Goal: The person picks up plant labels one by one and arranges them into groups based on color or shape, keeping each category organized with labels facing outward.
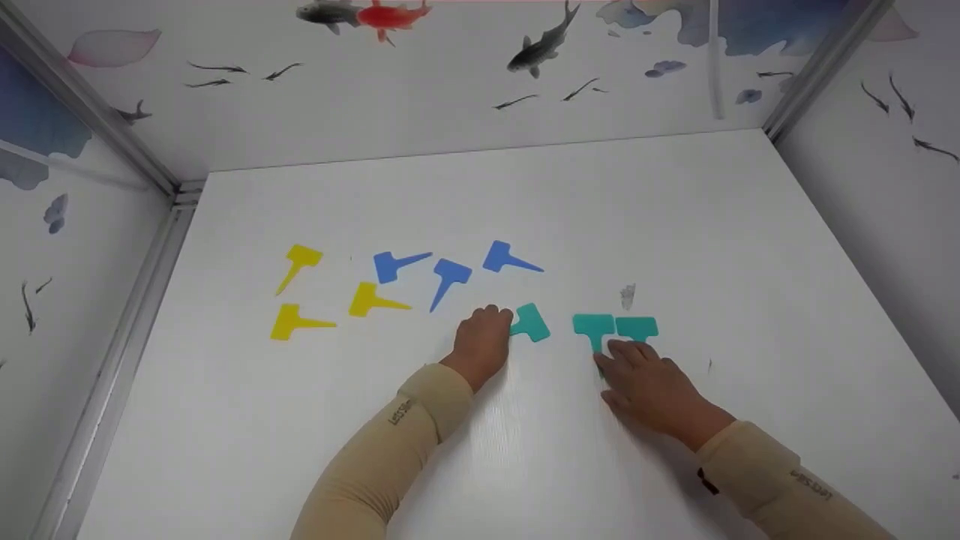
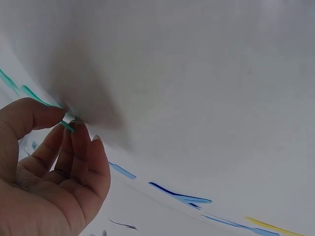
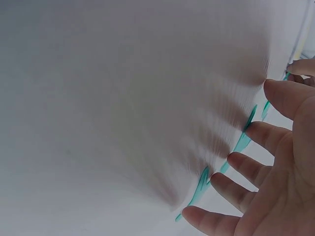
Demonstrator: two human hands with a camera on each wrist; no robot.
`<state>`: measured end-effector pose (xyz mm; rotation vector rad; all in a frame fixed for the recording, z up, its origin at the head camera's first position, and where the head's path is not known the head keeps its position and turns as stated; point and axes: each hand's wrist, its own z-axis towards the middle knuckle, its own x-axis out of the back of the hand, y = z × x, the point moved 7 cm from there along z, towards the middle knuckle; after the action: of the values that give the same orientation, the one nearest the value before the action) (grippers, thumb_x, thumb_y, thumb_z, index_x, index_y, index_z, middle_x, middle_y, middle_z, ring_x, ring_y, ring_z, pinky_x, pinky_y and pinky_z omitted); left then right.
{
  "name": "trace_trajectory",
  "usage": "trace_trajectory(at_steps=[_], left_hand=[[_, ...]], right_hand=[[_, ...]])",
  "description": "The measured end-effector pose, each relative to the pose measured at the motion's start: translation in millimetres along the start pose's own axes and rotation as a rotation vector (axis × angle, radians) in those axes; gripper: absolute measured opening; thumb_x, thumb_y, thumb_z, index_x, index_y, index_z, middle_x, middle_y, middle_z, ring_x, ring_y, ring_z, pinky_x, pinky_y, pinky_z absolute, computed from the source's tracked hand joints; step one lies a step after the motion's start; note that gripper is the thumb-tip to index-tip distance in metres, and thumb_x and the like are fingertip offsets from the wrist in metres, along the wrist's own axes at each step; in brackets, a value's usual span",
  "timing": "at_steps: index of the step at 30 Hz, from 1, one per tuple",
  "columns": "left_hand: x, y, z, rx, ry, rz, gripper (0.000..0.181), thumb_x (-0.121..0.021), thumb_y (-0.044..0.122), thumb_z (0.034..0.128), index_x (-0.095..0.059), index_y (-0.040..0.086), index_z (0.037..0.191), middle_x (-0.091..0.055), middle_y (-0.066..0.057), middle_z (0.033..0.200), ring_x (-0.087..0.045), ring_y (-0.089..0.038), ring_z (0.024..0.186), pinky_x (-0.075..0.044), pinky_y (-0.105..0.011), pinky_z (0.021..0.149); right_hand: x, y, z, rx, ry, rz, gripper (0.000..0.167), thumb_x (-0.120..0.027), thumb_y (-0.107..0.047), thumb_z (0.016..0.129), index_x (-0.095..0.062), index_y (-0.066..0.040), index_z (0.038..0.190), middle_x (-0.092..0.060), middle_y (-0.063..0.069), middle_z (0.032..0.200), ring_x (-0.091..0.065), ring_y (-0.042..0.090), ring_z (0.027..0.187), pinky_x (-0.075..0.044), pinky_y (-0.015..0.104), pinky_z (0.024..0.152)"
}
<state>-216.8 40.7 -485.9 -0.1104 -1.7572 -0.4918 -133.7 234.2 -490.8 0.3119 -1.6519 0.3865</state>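
My left hand (image 1: 482, 346) pinches the pointed stem of a teal T-shaped plant label (image 1: 532, 322) between thumb and fingers; its head lies tilted on the white table. In the left wrist view the thumb (image 2: 47, 116) meets the fingertips around a thin teal end. Further right, two teal plant labels stand side by side with heads away from me: the left one (image 1: 593, 324) and the right one (image 1: 637, 328). Over their stems my right hand (image 1: 656, 390) spreads its fingers, fingertips down at the table and labels. That hand partly hides both stems.
Three blue plant labels, one of them (image 1: 451, 274) nearest the left hand, lie beyond it. To the left lie three yellow labels, including one upper label (image 1: 304, 256). A grey smudge (image 1: 628, 295) marks the table. Printed panels wall the back and sides.
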Motion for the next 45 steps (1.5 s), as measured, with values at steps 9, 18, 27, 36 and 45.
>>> trace_trajectory(at_steps=[9,18,27,36,45], left_hand=[[14.1,8.2,8.6,-0.053,-0.064,-0.009,0.041,-0.063,0.013,0.0911,-0.055,0.006,0.13,-0.055,-0.012,0.12,-0.05,-0.024,0.11,-0.048,-0.039,0.096],[19.4,23.4,25.2,-0.172,-0.137,0.037,0.048,-0.068,0.014,0.0879,-0.054,0.011,0.134,-0.053,-0.008,0.125,-0.046,-0.023,0.115,-0.043,-0.038,0.102],[11.4,32.3,34.9,-0.226,-0.207,0.057,0.047,-0.068,0.012,0.0876,-0.056,0.013,0.133,-0.055,-0.006,0.123,-0.047,-0.021,0.113,-0.042,-0.035,0.104],[3.5,29.9,39.7,-0.199,-0.211,0.039,0.042,-0.067,0.014,0.0887,-0.059,0.012,0.13,-0.053,-0.007,0.12,-0.046,-0.021,0.11,-0.043,-0.036,0.102],[5.7,25.4,38.7,-0.172,-0.203,0.023,0.043,-0.068,0.015,0.0873,-0.058,0.011,0.129,-0.051,-0.006,0.119,-0.043,-0.021,0.11,-0.043,-0.036,0.1]], right_hand=[[-1,2,0.6,-0.007,-0.001,0.001,0.054,-0.068,-0.032,0.088,-0.054,-0.007,0.135,-0.051,0.018,0.137,-0.046,0.039,0.125,-0.05,0.056,0.087],[0,2,0.7,-0.018,-0.029,0.018,0.056,-0.068,-0.033,0.089,-0.052,-0.007,0.137,-0.049,0.017,0.139,-0.044,0.039,0.127,-0.048,0.058,0.089],[1,0,0.9,-0.025,-0.061,0.028,0.057,-0.067,-0.033,0.09,-0.051,-0.008,0.138,-0.049,0.018,0.14,-0.043,0.04,0.129,-0.048,0.057,0.091],[0,0,1.0,-0.028,-0.054,0.03,0.056,-0.067,-0.033,0.089,-0.052,-0.008,0.138,-0.049,0.017,0.14,-0.043,0.039,0.129,-0.048,0.057,0.092],[-2,1,2.1,-0.035,-0.058,0.018,0.056,-0.067,-0.034,0.089,-0.053,-0.009,0.137,-0.049,0.017,0.139,-0.044,0.039,0.128,-0.048,0.057,0.091]])
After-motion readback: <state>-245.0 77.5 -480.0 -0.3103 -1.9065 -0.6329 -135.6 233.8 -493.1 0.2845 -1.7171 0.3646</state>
